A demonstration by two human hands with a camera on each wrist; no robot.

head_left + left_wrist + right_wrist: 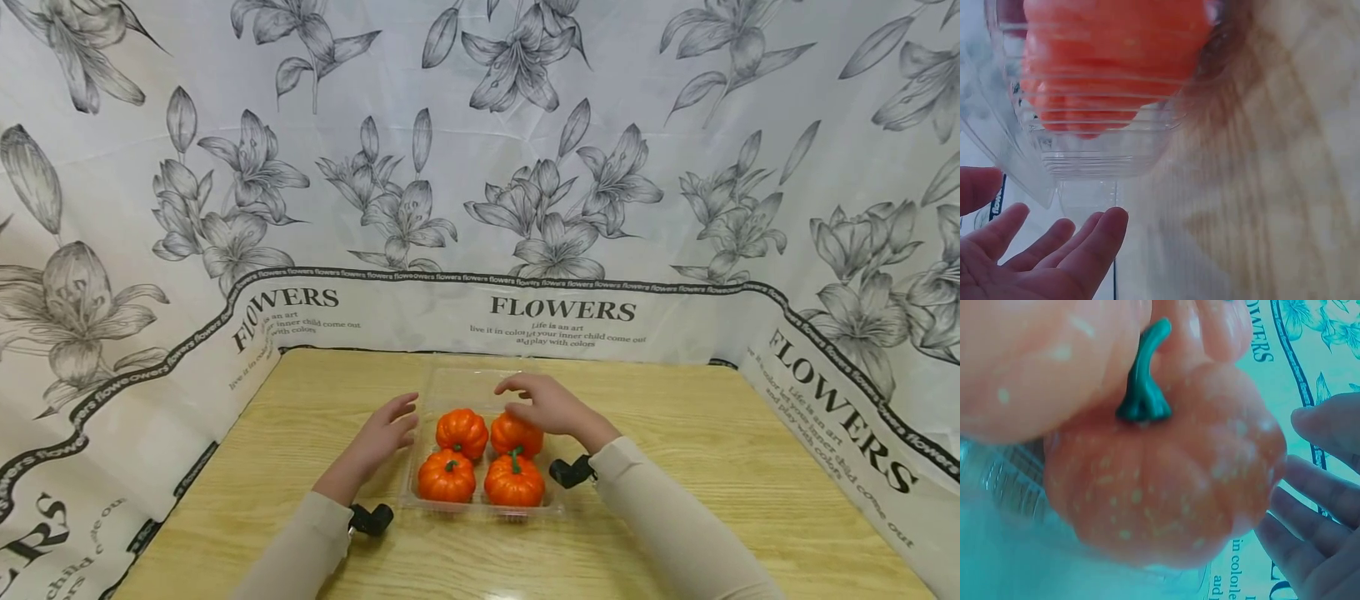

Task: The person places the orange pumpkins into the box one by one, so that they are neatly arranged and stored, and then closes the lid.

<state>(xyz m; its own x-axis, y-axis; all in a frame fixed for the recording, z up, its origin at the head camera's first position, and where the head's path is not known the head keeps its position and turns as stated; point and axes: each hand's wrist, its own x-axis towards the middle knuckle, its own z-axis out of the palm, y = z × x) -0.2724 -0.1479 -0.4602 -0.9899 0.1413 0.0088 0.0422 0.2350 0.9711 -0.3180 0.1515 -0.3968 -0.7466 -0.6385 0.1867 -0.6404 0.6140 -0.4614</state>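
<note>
Several small orange toy pumpkins with green stems sit in two rows in a clear plastic clamshell box (480, 506). Its lid (461, 387) is folded back behind them. My left hand (385, 435) is beside the box's left wall, fingers loosely spread and holding nothing; in the left wrist view its fingertips are near the clear ridged wall (1104, 164). Over the back right pumpkin (517, 437) hovers my right hand (551, 406), overlapping its top in the head view. The right wrist view has these relaxed fingers beside a speckled pumpkin (1166, 487), with nothing gripped.
The box stands on a light wood-grain table (637, 533). White cloth (405, 308) printed with flowers and lettering surrounds the back and sides. A black wrist camera (371, 520) sits under my left wrist, another wrist camera (572, 472) beside my right.
</note>
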